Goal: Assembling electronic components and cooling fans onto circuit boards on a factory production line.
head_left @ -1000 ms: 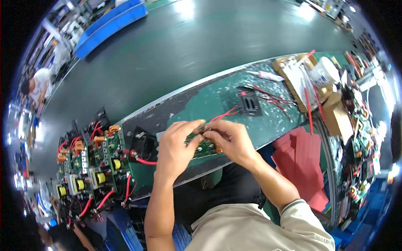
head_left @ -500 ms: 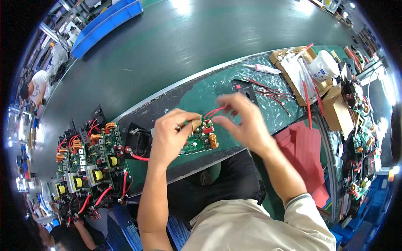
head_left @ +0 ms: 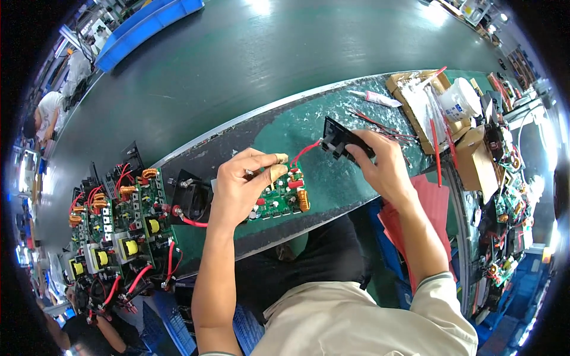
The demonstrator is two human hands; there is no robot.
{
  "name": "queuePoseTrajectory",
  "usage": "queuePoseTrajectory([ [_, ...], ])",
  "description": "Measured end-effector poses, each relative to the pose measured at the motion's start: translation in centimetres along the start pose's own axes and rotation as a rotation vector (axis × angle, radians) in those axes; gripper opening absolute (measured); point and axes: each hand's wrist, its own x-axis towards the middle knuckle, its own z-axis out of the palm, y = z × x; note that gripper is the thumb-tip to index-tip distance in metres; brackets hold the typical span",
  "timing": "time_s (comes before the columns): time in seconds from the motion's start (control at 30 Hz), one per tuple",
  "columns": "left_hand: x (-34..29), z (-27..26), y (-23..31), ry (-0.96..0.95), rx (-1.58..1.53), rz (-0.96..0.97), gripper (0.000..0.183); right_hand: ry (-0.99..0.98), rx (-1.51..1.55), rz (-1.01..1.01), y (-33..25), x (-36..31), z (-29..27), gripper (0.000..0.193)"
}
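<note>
A green circuit board (head_left: pixel 274 207) with a copper coil lies on the bench in front of me. My left hand (head_left: pixel 240 187) covers its left part. Thumb and forefinger, both with pale finger covers, are closed at its far edge. My right hand (head_left: pixel 386 169) grips a black panel (head_left: pixel 336 135) with blocky parts on its underside, held tilted above the bench. Red wires (head_left: pixel 306 151) run between this panel and the board. What lies under my left palm is hidden.
Several assembled boards (head_left: pixel 127 213) stand at the left, beside a black housing (head_left: pixel 191 193). Loose red and black wires (head_left: pixel 380 124), a glue tube (head_left: pixel 380 99), a cardboard box (head_left: pixel 409 113) and a white bucket (head_left: pixel 460 101) are at the right. Red sheets (head_left: pixel 424 207) lie nearer me.
My right hand, blurred and without the panel before, has taken hold of the black panel from the bench and raised it near the board. My left hand stays almost in place.
</note>
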Motion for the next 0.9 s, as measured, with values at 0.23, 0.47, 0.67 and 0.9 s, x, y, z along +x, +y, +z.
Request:
queuePoseTrajectory([
  [0.23, -0.6, -0.2, 0.6, -0.051, 0.011, -0.070, 0.022, -0.058, -0.008, 0.230, 0.8, -0.8, 0.6, 0.040],
  [0.47, -0.4, 1.3, 1.5, -0.061, 0.093, -0.007, 0.020, -0.907, -0.549, 0.133, 0.7, 11.8, 1.1, 0.040],
  [0.67, -1.7, 0.3, 0.1, 0.053, 0.095, -0.016, 0.019, -0.442, -0.509, -0.127, -4.0, 10.5, 3.0, 0.013],
  [0.9, -3.1, 1.6, 0.3, -0.039, 0.034, 0.016, 0.017, 0.197, 0.209, -0.001, 1.9, -5.8, 5.7, 0.066],
])
